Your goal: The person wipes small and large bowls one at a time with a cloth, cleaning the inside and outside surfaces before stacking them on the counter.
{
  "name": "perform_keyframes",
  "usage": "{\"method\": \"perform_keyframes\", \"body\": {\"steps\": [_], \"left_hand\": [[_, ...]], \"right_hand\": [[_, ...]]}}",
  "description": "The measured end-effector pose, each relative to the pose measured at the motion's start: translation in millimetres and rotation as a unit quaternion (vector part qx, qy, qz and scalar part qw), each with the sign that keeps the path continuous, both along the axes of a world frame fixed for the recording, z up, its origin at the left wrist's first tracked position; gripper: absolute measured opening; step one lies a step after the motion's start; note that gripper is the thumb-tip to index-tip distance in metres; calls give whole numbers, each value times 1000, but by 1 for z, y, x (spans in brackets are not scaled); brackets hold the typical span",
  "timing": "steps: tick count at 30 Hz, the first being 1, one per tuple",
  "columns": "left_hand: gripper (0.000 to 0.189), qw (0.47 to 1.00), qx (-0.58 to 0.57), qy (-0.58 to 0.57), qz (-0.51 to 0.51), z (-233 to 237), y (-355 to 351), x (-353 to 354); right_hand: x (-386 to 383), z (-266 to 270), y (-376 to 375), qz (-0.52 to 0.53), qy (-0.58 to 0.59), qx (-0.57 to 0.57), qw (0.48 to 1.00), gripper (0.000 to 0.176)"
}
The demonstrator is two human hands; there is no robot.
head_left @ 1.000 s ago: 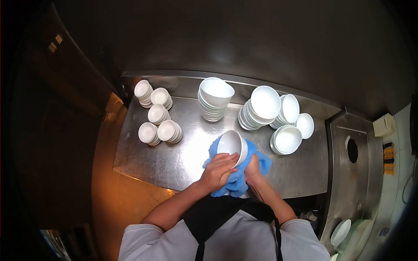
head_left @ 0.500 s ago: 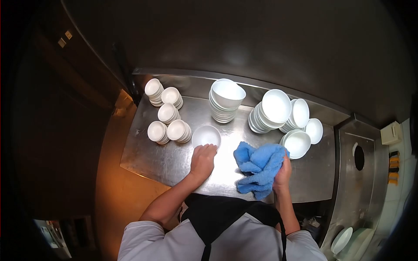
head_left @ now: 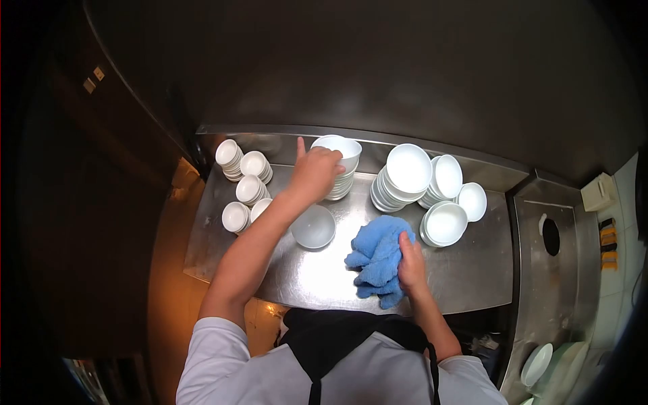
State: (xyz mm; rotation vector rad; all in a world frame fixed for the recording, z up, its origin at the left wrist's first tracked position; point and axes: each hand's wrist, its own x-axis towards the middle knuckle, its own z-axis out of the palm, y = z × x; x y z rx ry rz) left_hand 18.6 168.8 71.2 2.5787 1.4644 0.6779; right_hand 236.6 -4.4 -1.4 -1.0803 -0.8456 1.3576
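Observation:
My left hand (head_left: 316, 173) reaches over the near side of the tall stack of white bowls (head_left: 341, 182) at the back middle. Its thumb and fingers are spread, with some fingertips at the top bowl's rim; whether they grip it I cannot tell. On the steel counter (head_left: 310, 277), a single white bowl (head_left: 314, 227) stands below my left forearm. A crumpled blue cloth (head_left: 379, 253) is held in my right hand (head_left: 410, 264), the thumb lying over its right edge.
Stacks of small white cups (head_left: 250, 189) stand at the counter's left, partly behind my left arm. Several stacks of white bowls (head_left: 408, 169) stand to the right. Further right are a steel basin unit (head_left: 550, 297) and a white dish (head_left: 536, 364).
My left hand has left the single bowl and moved up to the tall stack. My right hand has shifted slightly left with the cloth. The view has moved a little.

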Motion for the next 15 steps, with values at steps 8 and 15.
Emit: {"method": "perform_keyframes", "body": {"steps": [8,15], "left_hand": [[22,848,-235,-474,-27,37,-67,-2],[28,885,-293,-351,-90,-40,-167,30]], "right_hand": [[-10,12,-11,-183,-65,41,980,39],[-34,43,5,-66,-435,308,843,27]]}}
